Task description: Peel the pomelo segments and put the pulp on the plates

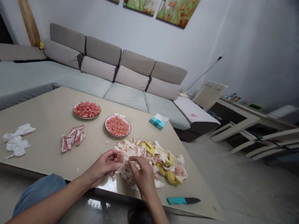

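Observation:
My left hand (107, 166) is closed around a pink pomelo segment (118, 159) with pale membrane on it. Close beside it, my right hand (143, 174) has thumb and forefinger pinched near the segment's edge; what lies between those fingertips is too small to make out. Beyond and right of both hands spreads a heap of pomelo peel (169, 177), white pith and membrane scraps. Several unpeeled pomelo segments (73, 138) lie to the left. Two plates hold peeled pink pulp: the nearer plate (105, 127) and the farther plate (74, 112).
A knife (178, 200) with a teal handle lies near the table's front right edge. White crumpled tissues (17, 143) rest at the left, and a blue tissue pack (157, 123) at the far right. Behind the table (53, 109) stands a grey sofa (128, 96).

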Available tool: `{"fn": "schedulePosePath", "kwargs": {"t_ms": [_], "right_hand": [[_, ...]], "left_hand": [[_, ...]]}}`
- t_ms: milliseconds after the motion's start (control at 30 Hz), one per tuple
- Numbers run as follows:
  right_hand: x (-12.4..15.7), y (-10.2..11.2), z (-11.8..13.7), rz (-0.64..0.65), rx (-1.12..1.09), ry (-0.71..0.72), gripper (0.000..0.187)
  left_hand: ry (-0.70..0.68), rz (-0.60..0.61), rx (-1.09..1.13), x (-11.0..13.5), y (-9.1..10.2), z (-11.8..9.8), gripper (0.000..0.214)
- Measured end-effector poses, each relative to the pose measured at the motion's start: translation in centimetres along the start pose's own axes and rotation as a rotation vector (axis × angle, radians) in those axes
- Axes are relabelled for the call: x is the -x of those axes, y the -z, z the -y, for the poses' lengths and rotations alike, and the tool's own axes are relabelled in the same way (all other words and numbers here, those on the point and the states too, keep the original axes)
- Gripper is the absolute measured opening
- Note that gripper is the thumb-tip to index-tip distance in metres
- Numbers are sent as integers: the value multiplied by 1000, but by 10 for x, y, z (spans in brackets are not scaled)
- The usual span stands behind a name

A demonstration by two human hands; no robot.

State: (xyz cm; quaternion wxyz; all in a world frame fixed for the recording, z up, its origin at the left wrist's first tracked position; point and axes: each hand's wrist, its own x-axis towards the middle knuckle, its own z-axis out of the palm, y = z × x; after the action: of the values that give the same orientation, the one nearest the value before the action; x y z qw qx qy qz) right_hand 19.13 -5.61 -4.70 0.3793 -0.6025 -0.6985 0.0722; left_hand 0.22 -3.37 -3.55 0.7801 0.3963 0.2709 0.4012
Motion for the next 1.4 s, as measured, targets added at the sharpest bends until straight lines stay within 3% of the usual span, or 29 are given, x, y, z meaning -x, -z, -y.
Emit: {"fn": "schedulePosePath", "kwargs": {"t_ms": [267, 400, 567, 667, 800, 1133, 1400], "right_hand": [[-1, -3, 7, 22, -103, -8, 17], [0, -1, 13, 4, -102, -21, 18], [2, 2, 37, -50, -239, 5, 14], [5, -4, 49, -8, -266, -24, 6], [9, -14, 52, -49, -225, -50, 5], [9, -15, 52, -24, -213, -93, 9], [11, -21, 54, -10, -164, -129, 12]], "left_hand": [[-180, -7, -207, -2, 1, 5, 22], [-239, -91, -318, -5, 1, 8, 20], [-235, -203, -428, -6, 2, 14, 16], [-223, -240, -504, -4, 1, 16, 13], [-287, -275, -616, -1, -4, 14, 10], [-322, -297, -727, 0, -1, 17, 10], [-430, -273, -937, 2, -3, 22, 13]]}}
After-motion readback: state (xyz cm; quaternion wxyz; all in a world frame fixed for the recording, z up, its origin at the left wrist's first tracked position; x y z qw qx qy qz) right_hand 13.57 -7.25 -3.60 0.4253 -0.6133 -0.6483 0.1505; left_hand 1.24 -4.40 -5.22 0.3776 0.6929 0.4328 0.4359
